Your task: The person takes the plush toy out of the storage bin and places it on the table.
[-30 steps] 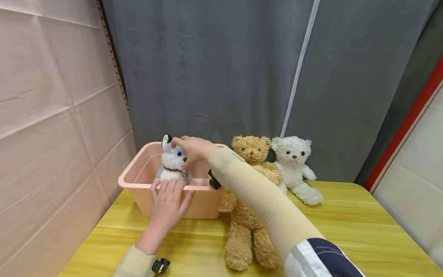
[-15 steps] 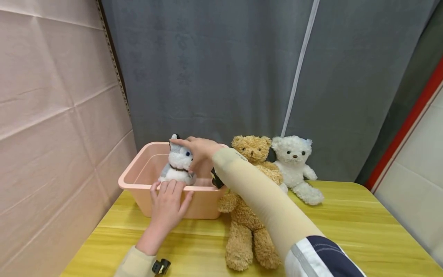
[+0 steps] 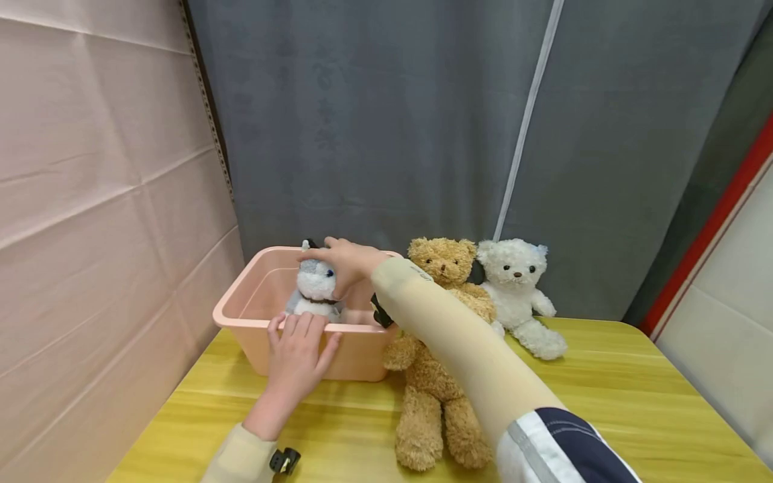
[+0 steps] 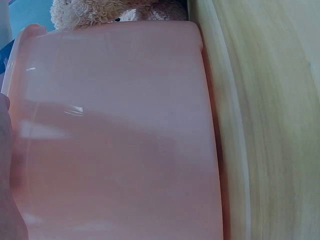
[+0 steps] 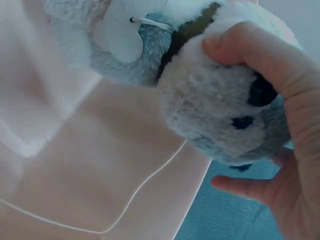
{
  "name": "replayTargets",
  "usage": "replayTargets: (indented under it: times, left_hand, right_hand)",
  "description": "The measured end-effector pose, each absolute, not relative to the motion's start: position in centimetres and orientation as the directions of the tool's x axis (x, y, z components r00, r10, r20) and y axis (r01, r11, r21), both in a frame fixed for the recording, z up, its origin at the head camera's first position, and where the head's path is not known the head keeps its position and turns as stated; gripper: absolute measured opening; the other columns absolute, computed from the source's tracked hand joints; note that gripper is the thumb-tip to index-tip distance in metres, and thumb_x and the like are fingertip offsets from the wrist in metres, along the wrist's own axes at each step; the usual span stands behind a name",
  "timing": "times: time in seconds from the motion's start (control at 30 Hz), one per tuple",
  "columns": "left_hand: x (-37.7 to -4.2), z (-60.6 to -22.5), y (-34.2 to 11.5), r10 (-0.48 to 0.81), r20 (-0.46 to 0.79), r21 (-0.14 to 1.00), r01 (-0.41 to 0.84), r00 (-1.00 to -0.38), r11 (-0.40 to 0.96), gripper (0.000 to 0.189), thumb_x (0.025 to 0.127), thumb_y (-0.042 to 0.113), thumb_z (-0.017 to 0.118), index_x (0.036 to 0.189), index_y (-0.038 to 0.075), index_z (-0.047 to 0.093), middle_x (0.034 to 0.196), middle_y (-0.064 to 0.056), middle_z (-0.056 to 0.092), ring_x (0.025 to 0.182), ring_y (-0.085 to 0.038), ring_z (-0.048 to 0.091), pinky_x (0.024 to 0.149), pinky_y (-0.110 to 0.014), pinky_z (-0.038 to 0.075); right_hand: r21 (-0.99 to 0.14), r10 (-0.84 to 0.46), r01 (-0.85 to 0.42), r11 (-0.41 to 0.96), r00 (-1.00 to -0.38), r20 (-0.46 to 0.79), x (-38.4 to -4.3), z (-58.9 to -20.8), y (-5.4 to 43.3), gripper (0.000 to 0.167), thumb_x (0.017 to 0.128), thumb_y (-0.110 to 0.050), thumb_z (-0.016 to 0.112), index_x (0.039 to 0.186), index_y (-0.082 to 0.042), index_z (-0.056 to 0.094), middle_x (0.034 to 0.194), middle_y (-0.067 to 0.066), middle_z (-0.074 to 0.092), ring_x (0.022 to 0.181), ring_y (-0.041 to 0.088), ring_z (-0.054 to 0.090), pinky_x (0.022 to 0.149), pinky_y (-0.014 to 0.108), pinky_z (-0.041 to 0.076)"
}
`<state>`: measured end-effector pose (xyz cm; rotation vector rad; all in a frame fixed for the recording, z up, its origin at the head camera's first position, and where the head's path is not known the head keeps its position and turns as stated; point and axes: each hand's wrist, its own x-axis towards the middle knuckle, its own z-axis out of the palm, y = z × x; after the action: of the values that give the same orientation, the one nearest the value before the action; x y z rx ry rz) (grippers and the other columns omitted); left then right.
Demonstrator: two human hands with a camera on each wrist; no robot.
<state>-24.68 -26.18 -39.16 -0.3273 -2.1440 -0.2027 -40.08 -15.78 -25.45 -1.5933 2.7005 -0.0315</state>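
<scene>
A grey-and-white plush husky (image 3: 317, 280) with a dark collar sits upright inside the pink plastic bin (image 3: 361, 353). My right hand (image 3: 352, 260) reaches over the bin and holds the toy by its head. Up close in the right wrist view, the thumb lies on the muzzle of the plush husky (image 5: 210, 102), and a finger stretches out past the far side of the head. A white tag hangs at its collar. My left hand (image 3: 298, 350) grips the bin's front rim, fingers over the edge and thumb along the outside. The husky's lower body is hidden behind the front wall.
A brown teddy bear (image 3: 423, 376) stands just right of the bin, partly covered by my right forearm. Behind it to the right sits a white teddy bear (image 3: 513, 288). All rest on a wood-grain table (image 3: 616, 396), with a grey curtain (image 3: 386, 121) behind.
The husky has shifted right inside the bin with my right hand, then sunk slightly lower. My left hand has stayed on the rim. The head view has shifted a little.
</scene>
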Motion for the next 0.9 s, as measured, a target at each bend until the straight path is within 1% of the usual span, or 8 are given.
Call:
replayTargets:
  times: [0.13, 0.27, 0.37, 0.5, 0.57, 0.63, 0.77, 0.9]
  left_hand:
    - [-25.2, -39.3, -26.2, 0.155, 0.830, 0.027, 0.315, -0.537, 0.949, 0.042, 0.098, 0.048, 0.039, 0.094, 0.010, 0.055, 0.087, -0.007, 0.050, 0.087, -0.031, 0.045, 0.094, -0.057, 0.022]
    - [-25.3, -39.5, -26.6, 0.153, 0.837, 0.029, 0.322, -0.526, 0.946, 0.044, 0.099, 0.049, 0.038, 0.094, 0.010, 0.056, 0.087, -0.007, 0.052, 0.087, -0.031, 0.046, 0.093, -0.058, 0.022]
    - [-25.4, -39.6, -26.9, 0.151, 0.837, 0.035, 0.326, -0.527, 0.945, 0.045, 0.099, 0.050, 0.038, 0.095, 0.009, 0.056, 0.089, -0.008, 0.053, 0.088, -0.032, 0.045, 0.093, -0.058, 0.022]
    - [-25.5, -39.6, -27.1, 0.142, 0.830, 0.049, 0.325, -0.540, 0.945, 0.044, 0.097, 0.047, 0.042, 0.100, 0.008, 0.059, 0.093, -0.008, 0.055, 0.089, -0.032, 0.045, 0.094, -0.057, 0.022]
    - [-25.6, -39.6, -27.1, 0.143, 0.827, 0.050, 0.323, -0.545, 0.945, 0.045, 0.098, 0.048, 0.041, 0.100, 0.007, 0.059, 0.091, -0.008, 0.054, 0.089, -0.032, 0.045, 0.094, -0.057, 0.022]
    - [-25.7, -39.5, -26.9, 0.145, 0.825, 0.047, 0.324, -0.545, 0.945, 0.046, 0.098, 0.048, 0.040, 0.100, 0.006, 0.058, 0.089, -0.008, 0.053, 0.088, -0.032, 0.045, 0.094, -0.057, 0.022]
    - [-26.1, -39.4, -26.7, 0.151, 0.831, 0.043, 0.333, -0.535, 0.942, 0.046, 0.098, 0.051, 0.038, 0.094, 0.008, 0.054, 0.087, -0.008, 0.051, 0.086, -0.032, 0.045, 0.093, -0.057, 0.022]
    - [-26.3, -39.4, -26.5, 0.156, 0.839, 0.044, 0.351, -0.522, 0.935, 0.046, 0.099, 0.052, 0.037, 0.095, 0.009, 0.056, 0.087, -0.007, 0.052, 0.086, -0.032, 0.045, 0.093, -0.057, 0.022]
  right_hand:
    - [0.013, -0.883, -0.883, 0.469, -0.469, 0.025, -40.3, -25.2, -15.4, 0.088, 0.069, -0.027, 0.079, 0.143, -0.046, 0.036, 0.129, 0.005, 0.039, 0.112, 0.020, 0.042, 0.076, 0.035, 0.046]
    - [0.004, -0.899, -0.901, 0.434, -0.432, 0.067, -40.1, -24.3, -14.8, 0.083, 0.070, -0.028, 0.078, 0.142, -0.041, 0.040, 0.131, 0.009, 0.039, 0.113, 0.022, 0.043, 0.079, 0.036, 0.045]
    - [-0.012, -0.896, -0.902, 0.432, -0.431, 0.112, -39.9, -22.9, -14.1, 0.084, 0.069, -0.025, 0.079, 0.143, -0.040, 0.041, 0.136, 0.009, 0.037, 0.118, 0.022, 0.041, 0.082, 0.034, 0.044]
    - [-0.003, -0.897, -0.912, 0.410, -0.404, 0.180, -39.9, -20.5, -12.7, 0.085, 0.067, -0.023, 0.079, 0.142, -0.038, 0.042, 0.128, 0.006, 0.040, 0.112, 0.019, 0.042, 0.083, 0.031, 0.043]
    - [-0.001, -0.898, -0.918, 0.396, -0.387, 0.207, -40.0, -19.3, -11.6, 0.084, 0.067, -0.022, 0.079, 0.142, -0.036, 0.043, 0.120, 0.004, 0.041, 0.104, 0.018, 0.043, 0.082, 0.032, 0.042]
    - [-0.008, -0.896, -0.922, 0.388, -0.379, 0.232, -40.1, -18.1, -10.2, 0.084, 0.067, -0.021, 0.079, 0.142, -0.034, 0.043, 0.115, 0.003, 0.042, 0.100, 0.019, 0.043, 0.081, 0.033, 0.041]
    - [-0.033, -0.875, -0.914, 0.404, -0.397, 0.277, -40.2, -16.0, -7.0, 0.085, 0.067, -0.020, 0.079, 0.143, -0.033, 0.043, 0.112, 0.002, 0.041, 0.099, 0.020, 0.043, 0.080, 0.036, 0.041]
    - [-0.033, -0.843, -0.898, 0.439, -0.424, 0.330, -40.1, -14.2, -3.7, 0.087, 0.066, -0.020, 0.081, 0.143, -0.032, 0.043, 0.113, 0.003, 0.041, 0.101, 0.021, 0.043, 0.080, 0.038, 0.042]
